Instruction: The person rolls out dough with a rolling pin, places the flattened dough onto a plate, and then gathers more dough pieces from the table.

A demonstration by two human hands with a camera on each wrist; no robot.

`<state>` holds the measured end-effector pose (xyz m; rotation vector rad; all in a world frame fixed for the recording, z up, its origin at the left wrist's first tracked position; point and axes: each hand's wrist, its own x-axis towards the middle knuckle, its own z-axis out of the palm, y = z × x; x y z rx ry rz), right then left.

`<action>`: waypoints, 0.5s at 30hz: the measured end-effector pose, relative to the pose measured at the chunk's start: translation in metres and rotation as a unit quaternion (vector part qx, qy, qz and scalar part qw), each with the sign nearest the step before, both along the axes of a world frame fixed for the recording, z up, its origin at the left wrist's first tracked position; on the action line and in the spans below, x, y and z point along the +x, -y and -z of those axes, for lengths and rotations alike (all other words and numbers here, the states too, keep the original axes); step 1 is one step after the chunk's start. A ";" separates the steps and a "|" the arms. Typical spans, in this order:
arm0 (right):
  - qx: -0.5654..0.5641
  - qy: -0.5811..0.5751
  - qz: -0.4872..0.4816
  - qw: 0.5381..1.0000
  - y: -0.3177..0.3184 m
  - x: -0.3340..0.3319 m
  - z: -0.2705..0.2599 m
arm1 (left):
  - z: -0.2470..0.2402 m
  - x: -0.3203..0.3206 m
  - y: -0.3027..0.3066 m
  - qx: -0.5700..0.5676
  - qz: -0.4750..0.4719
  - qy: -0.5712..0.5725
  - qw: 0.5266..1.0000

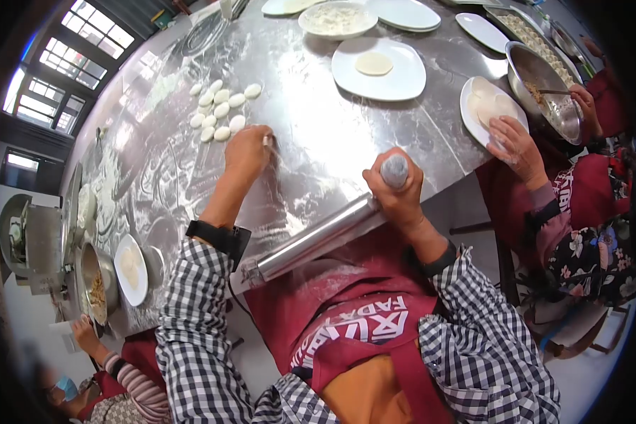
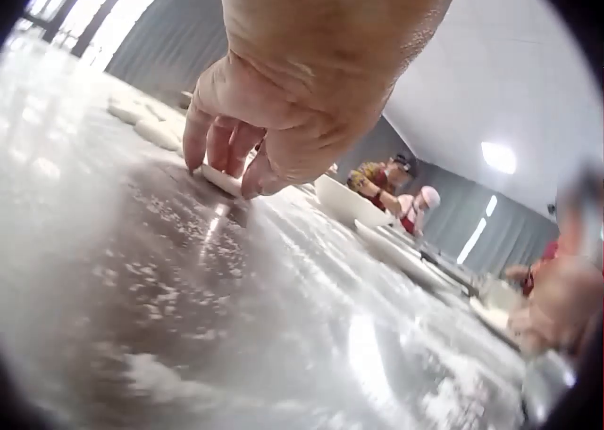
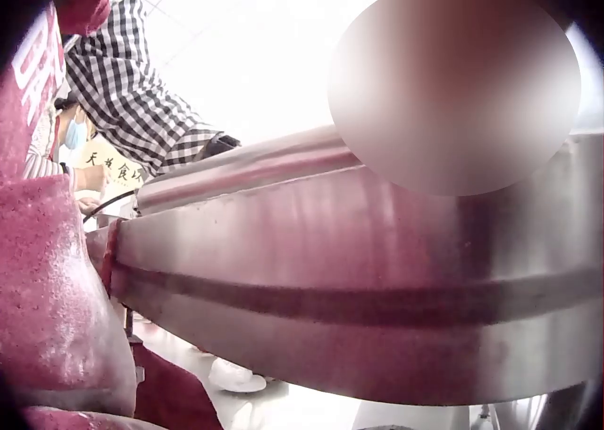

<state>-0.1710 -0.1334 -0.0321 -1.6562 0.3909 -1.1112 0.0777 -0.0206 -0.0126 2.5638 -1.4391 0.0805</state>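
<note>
In the head view, my left hand [image 1: 247, 150] is low over the steel table [image 1: 311, 155], just right of several small white dough pieces [image 1: 222, 111]. Its thumb and fingers pinch a flat, pale dough piece [image 2: 224, 182], whose edge shows in the left wrist view. My right hand [image 1: 396, 191] grips a rolling pin [image 1: 394, 172], its grey rounded end sticking up out of the fist. A shiny metal cylinder [image 1: 314, 237] runs along the table's front edge, from beside this hand toward the left. A blurred patch hides part of the right wrist view.
Beyond my hands are a plate with one round wrapper [image 1: 373, 63] and a bowl of flour [image 1: 338, 20]. At right, another person's hand [image 1: 517, 152] touches wrappers on a plate, beside a steel filling bowl [image 1: 544, 92]. At left stand a wrapper plate [image 1: 131, 270] and another filling bowl [image 1: 97, 283].
</note>
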 end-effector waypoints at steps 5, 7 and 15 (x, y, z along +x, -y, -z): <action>0.038 -0.002 -0.012 0.999 0.003 0.005 0.002 | -0.009 -0.066 -0.021 -0.026 0.096 -0.156 0.983; 0.037 -0.007 -0.007 0.999 0.003 0.005 0.003 | -0.011 -0.083 -0.031 0.005 0.099 -0.177 0.979; 0.059 -0.008 -0.016 0.998 0.004 0.008 0.004 | -0.003 -0.102 -0.045 -0.061 -0.032 -0.313 0.947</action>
